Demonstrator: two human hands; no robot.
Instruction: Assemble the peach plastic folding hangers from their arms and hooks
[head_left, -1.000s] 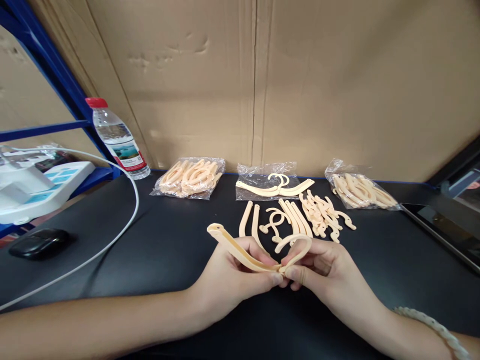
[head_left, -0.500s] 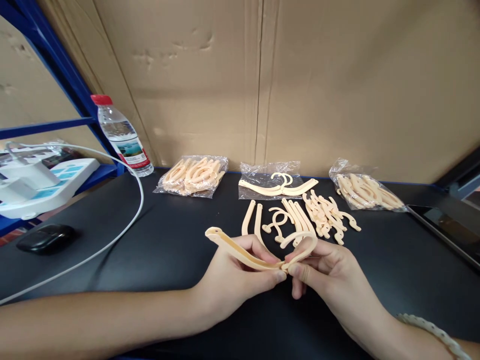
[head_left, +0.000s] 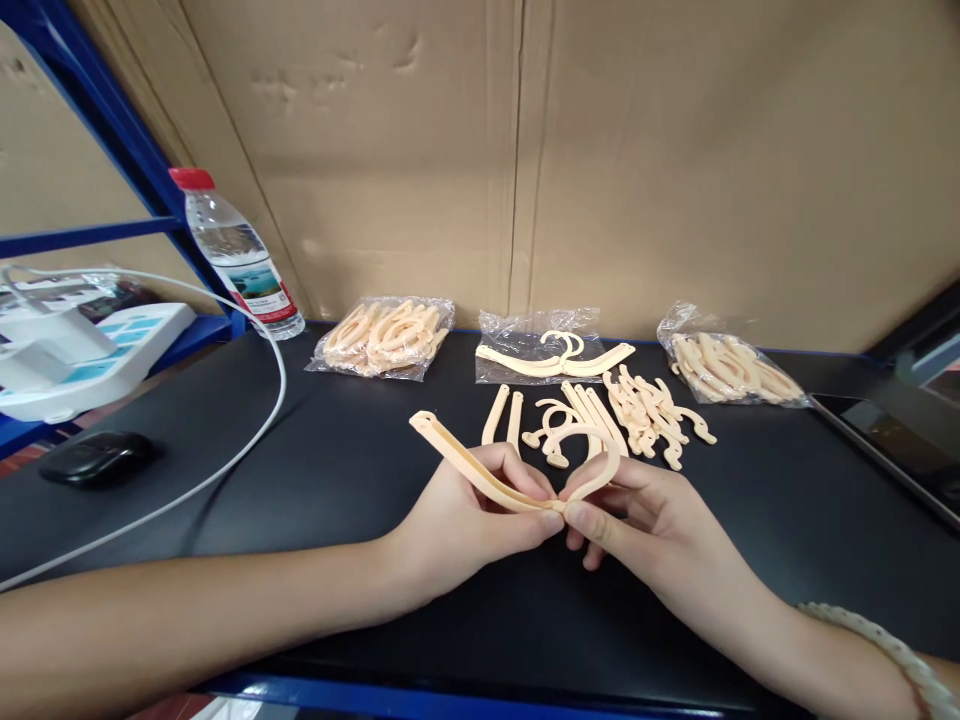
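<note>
My left hand (head_left: 465, 525) pinches a cream plastic hanger arm (head_left: 469, 462), which slants up to the left from my fingertips. Between thumb and fingers, my right hand (head_left: 645, 515) grips the base of a curved hanger hook (head_left: 611, 465). Arm and hook meet where my two thumbs come together; my fingertips partly hide that joint. Just beyond my hands lie two loose hanger arms (head_left: 495, 415), a few loose hooks (head_left: 553, 410), a row of several arms (head_left: 604, 415) and a heap of hooks (head_left: 652, 410).
Behind, an assembled hanger (head_left: 559, 362) lies on a plastic bag, between a left bag of parts (head_left: 386, 340) and a right bag of parts (head_left: 735, 368). A water bottle (head_left: 244, 265), black mouse (head_left: 97, 458), white cable (head_left: 262, 425) and power strip (head_left: 112, 350) are leftward; a tablet (head_left: 892, 450) is rightward.
Both hands appear slightly higher in view, along with the whole scene. The hook has turned against the arm, its curve now standing more upright and open to the left.
</note>
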